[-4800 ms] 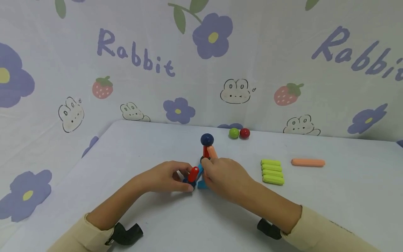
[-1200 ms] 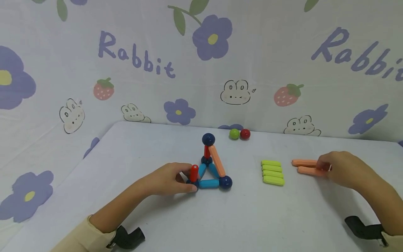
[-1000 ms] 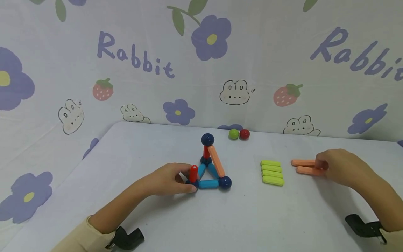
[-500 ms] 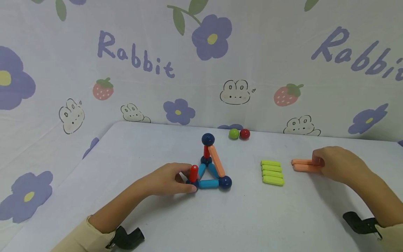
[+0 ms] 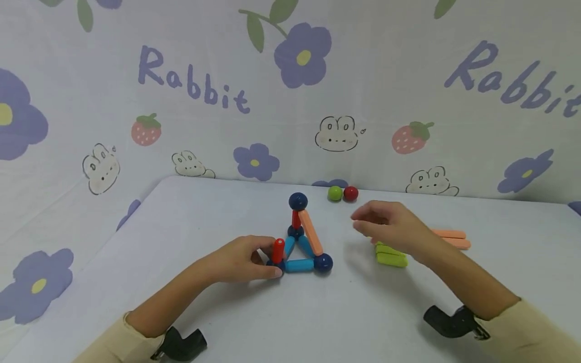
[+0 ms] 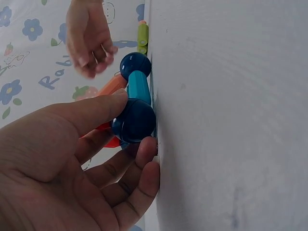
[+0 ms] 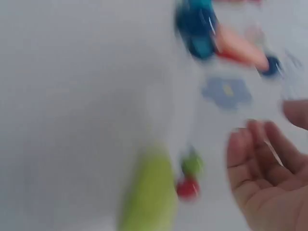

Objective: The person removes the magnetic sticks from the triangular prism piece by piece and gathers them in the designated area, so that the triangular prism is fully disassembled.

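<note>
Centrally, on the white table (image 5: pixel 363 317), a frame (image 5: pixel 306 246) with a triangular base of blue rods (image 5: pixel 299 265) and navy balls (image 5: pixel 323 263). At the near left corner, the left ball (image 6: pixel 134 121), with the left grip (image 5: pixel 238 259) clamped on it, thumb to one side, fingers to the other; on that ball, a short red rod (image 5: pixel 279 251), roughly upright, upper end free. At the rear, the back ball (image 5: pixel 295 232) beneath a second red rod (image 5: pixel 296 219), leading up to the top ball (image 5: pixel 298 201); from the near right corner, a slanting orange rod (image 5: pixel 311 233) to the same top ball. Right grip (image 5: pixel 386 224): fingers and thumb apart, nothing held, raised above the table near the lime rods (image 5: pixel 392 259) and partly covering them. Farther right, spare orange rods (image 5: pixel 456 243); toward the back edge, a green ball (image 5: pixel 335 193) just beside a red ball (image 5: pixel 350 193). Likely weakest point: the top ball, apparently carried by two rods only, hence liable to come away at a sideways knock from the right grip. Also possible: rolling of the left ball under too hard a squeeze, with tilting of its free red rod or parting from the near blue rod as the result.
</note>
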The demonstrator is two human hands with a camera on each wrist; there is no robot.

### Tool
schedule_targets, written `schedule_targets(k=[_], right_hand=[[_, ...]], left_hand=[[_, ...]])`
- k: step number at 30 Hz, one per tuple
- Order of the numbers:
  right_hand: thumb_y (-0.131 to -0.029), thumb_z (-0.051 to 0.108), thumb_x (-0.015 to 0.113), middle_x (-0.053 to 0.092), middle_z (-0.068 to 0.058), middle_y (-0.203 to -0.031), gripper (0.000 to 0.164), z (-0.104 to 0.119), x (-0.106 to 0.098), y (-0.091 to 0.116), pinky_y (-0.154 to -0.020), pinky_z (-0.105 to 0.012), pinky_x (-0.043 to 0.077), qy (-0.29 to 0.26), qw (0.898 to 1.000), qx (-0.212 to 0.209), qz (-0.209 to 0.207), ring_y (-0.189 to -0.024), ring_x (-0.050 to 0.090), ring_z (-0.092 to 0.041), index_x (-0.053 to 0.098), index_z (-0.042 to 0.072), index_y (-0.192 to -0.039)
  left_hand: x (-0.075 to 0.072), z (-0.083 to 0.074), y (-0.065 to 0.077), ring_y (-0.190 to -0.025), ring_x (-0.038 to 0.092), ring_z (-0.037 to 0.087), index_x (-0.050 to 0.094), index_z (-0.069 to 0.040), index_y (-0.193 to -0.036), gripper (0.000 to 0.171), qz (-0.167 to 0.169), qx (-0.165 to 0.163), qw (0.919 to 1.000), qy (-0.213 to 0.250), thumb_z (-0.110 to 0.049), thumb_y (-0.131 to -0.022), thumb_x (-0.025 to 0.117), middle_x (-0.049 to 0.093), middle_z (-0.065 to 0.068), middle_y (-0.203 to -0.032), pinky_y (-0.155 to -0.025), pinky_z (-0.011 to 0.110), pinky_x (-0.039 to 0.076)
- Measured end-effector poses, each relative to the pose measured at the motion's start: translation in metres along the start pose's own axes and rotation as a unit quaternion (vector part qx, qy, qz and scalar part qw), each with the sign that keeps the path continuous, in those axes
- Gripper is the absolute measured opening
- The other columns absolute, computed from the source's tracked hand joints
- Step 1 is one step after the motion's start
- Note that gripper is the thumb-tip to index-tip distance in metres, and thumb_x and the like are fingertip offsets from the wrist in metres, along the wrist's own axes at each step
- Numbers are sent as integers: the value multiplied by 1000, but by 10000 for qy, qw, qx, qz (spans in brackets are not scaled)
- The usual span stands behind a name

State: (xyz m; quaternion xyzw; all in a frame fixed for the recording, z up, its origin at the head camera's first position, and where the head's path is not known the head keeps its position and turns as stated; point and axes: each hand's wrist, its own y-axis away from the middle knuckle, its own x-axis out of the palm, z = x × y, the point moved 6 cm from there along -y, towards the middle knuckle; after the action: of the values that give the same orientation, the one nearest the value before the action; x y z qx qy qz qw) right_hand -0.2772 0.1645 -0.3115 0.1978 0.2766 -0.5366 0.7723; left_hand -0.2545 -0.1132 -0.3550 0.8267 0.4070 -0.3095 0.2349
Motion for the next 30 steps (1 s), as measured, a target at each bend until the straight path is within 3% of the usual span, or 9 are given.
schedule_targets(k=[3,10,15,20,25,30], right_hand=[[-98,25,66,66,-16,-115,37,8,29,-17,-81,-34,56,-1005,9944,314,-46,-104,62,-34,60,2,-127],[-96,30,67,65,-9,-106,33,23,69,-45,-81,-38,54,-1594,9854,499,-336,-100,58,-26,62,6,-118],[-95,25,68,63,-9,-98,23,29,72,-52,-74,-33,51,-1861,9783,422,-801,-93,56,-25,62,6,-106],[-95,18,66,63,-11,-93,14,34,73,-52,-68,-28,51,-2067,9712,36,-1185,-88,57,-26,61,5,-98],[-95,12,62,61,-12,-91,8,38,75,-50,-69,-29,51,-2199,9667,-284,-1281,-87,57,-26,62,4,-95],[-95,9,59,62,-10,-97,11,41,75,-47,-72,-30,51,-2088,9695,-343,-1233,-91,57,-26,66,4,-102]], left_hand=[[-1,-1,-1,-82,64,15,65,-18,-117,31,14,67,10000,-4,-26,-89,77,66,-3,-105,-72,31,55],[-1,-4,-2,-80,64,16,65,-14,-119,34,92,178,9998,75,-26,-89,76,66,-1,-104,-73,30,55],[-1,-3,-3,-81,64,15,64,-13,-119,35,87,201,9998,23,-27,-90,76,66,-1,-105,-73,29,55],[-2,-3,-2,-81,64,16,64,-14,-118,33,74,248,9997,7,-27,-90,76,66,-1,-106,-73,29,55],[-2,-1,-1,-81,64,16,64,-13,-117,32,94,266,9996,88,-25,-90,76,67,0,-106,-72,29,55],[-1,1,0,-83,64,16,65,-13,-117,31,98,277,9995,97,-24,-90,76,67,0,-109,-73,28,55]])
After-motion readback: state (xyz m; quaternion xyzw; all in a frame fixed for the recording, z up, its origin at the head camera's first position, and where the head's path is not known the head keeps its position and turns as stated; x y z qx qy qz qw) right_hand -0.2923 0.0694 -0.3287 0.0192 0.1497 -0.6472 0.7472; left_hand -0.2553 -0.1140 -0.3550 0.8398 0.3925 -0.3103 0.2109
